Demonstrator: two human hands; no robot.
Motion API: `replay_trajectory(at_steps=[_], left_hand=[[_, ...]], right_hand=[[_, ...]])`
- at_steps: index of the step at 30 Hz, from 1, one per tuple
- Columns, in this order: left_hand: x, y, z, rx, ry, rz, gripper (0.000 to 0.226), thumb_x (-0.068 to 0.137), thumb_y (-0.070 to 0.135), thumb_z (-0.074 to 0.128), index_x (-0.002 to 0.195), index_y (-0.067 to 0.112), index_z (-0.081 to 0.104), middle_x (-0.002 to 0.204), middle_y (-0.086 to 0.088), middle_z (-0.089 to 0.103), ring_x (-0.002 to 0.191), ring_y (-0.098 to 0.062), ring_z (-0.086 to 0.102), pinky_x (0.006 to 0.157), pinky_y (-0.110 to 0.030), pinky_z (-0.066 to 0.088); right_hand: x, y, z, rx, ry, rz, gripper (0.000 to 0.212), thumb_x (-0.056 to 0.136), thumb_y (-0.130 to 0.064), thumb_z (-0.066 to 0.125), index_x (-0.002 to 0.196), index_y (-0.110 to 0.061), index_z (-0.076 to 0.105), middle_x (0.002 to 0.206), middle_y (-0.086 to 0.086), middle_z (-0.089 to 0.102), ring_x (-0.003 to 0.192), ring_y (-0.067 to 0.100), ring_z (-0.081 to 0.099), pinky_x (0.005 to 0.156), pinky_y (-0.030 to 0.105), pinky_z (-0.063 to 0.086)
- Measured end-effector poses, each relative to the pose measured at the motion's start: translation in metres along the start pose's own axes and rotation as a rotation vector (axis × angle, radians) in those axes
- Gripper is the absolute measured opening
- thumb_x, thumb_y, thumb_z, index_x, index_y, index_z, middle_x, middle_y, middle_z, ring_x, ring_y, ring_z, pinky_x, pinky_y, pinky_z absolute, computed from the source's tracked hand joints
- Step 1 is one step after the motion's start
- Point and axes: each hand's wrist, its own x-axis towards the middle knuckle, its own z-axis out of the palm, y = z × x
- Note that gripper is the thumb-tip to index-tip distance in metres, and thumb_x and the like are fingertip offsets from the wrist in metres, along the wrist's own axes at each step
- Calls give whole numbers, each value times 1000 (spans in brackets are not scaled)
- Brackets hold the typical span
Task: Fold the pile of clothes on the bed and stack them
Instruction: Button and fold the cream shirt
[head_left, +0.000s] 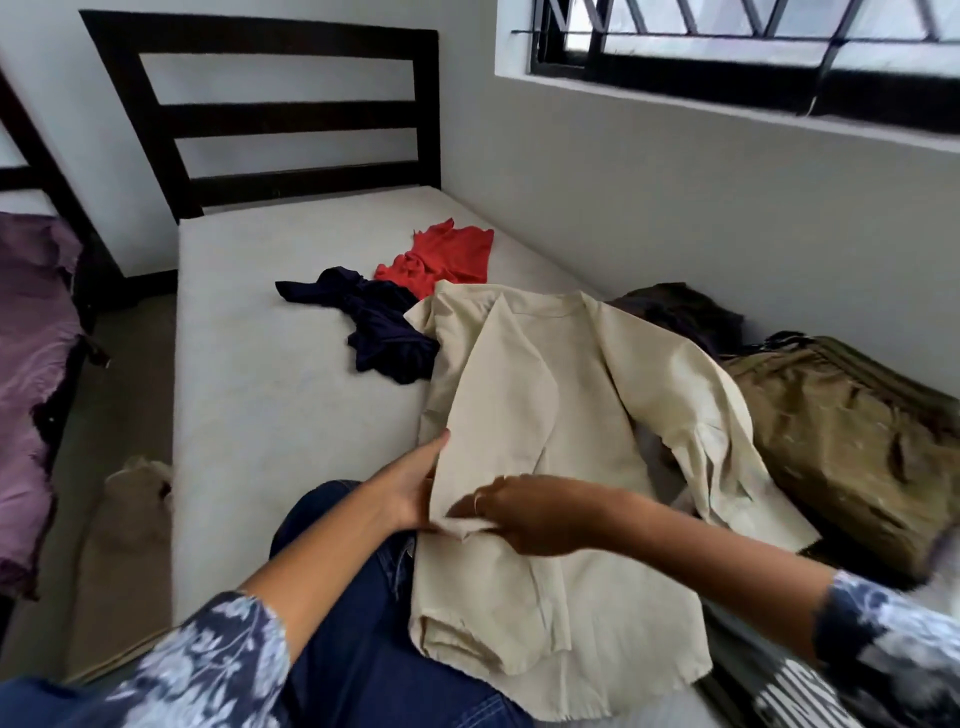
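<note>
A cream long-sleeved shirt (545, 415) lies spread on the bed (249, 374) in front of me, its lower part over my knee. My left hand (410, 488) is at the shirt's left edge, thumb on top and fingers hidden under the cloth. My right hand (524, 512) pinches a small fold of the same edge just beside it. Farther up the mattress lie a crumpled navy garment (374, 327) and a crumpled red garment (441, 257). A dark brown garment (680, 312) lies by the wall, behind the shirt.
An olive bag (841, 441) sits on the bed against the right wall, under the window. The dark headboard (270, 119) closes the far end. A second bed with purple bedding (31, 374) stands at the left, across a narrow floor gap holding a tan mat (130, 545).
</note>
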Motion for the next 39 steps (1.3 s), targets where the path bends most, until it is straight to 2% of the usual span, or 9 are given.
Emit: replay_trajectory(at_steps=[3, 5, 10, 13, 19, 24, 29, 33, 39], left_hand=[[5, -5, 11, 179, 137, 56, 16, 94, 8, 56, 105, -2, 62, 84, -17, 72, 81, -29, 66, 74, -41, 54], [12, -14, 11, 361, 306, 150, 30, 88, -11, 53, 117, -5, 54, 100, -20, 66, 89, -32, 63, 72, -41, 55], [19, -22, 6, 526, 441, 266, 38, 90, -5, 47, 126, 6, 44, 121, -16, 58, 104, -28, 58, 83, -37, 54], [19, -23, 9, 953, 416, 194, 70, 90, -1, 49, 149, 12, 15, 135, -12, 47, 116, -25, 52, 91, -32, 50], [12, -25, 20, 1856, 542, 307, 101, 90, -2, 49, 146, 36, -25, 158, -9, -5, 139, -32, 21, 107, -45, 31], [17, -22, 12, 2350, 411, 184, 54, 103, 28, 28, 153, 29, 9, 161, -1, -11, 148, -23, -10, 115, -54, -1], [12, -24, 19, 2286, 302, 56, 63, 98, 58, 13, 153, 27, 14, 161, 0, 10, 148, -22, 1, 113, -57, -10], [8, -18, 23, 2118, 304, 201, 66, 96, 63, 19, 151, 26, 22, 156, 3, 25, 146, -19, 14, 117, -51, 5], [-4, 15, 92, 1185, 62, 500, 56, 96, 53, 39, 138, 15, 43, 134, -2, 51, 125, -18, 48, 97, -26, 38]], right_hand=[[-4, -8, 29, -86, 5, 0, 56, 92, -6, 39, 146, -20, 33, 140, 10, 48, 123, 33, 49, 103, 44, 40], [-5, -10, 43, -98, 7, -6, 58, 92, -6, 38, 148, -16, 28, 142, 13, 45, 123, 34, 48, 103, 45, 41], [-10, -10, 55, -57, -111, 23, 63, 96, -14, 41, 153, -14, 15, 157, 11, 22, 136, 35, 35, 111, 40, 32], [-21, -12, 43, 124, -278, 68, 68, 98, -41, 47, 153, -18, 16, 158, 5, 22, 141, 25, 29, 113, 33, 25], [-67, 74, 7, 239, 477, 571, 62, 90, -54, 50, 137, -13, 48, 137, 8, 52, 126, 28, 49, 107, 35, 37], [-127, 149, -6, 292, 677, 1158, 51, 91, -28, 57, 132, 0, 45, 132, 22, 47, 119, 40, 48, 97, 42, 42], [-126, 151, 7, 300, 584, 1257, 61, 91, -38, 59, 133, 3, 42, 134, 21, 41, 126, 39, 38, 102, 46, 36], [-121, 150, 10, 250, 711, 1267, 28, 94, -23, 43, 111, -4, 54, 125, 20, 49, 116, 39, 43, 94, 48, 41], [-112, 139, -21, 446, 963, 1181, 25, 98, -23, 32, 112, -6, 44, 120, 26, 56, 108, 44, 53, 85, 44, 39]])
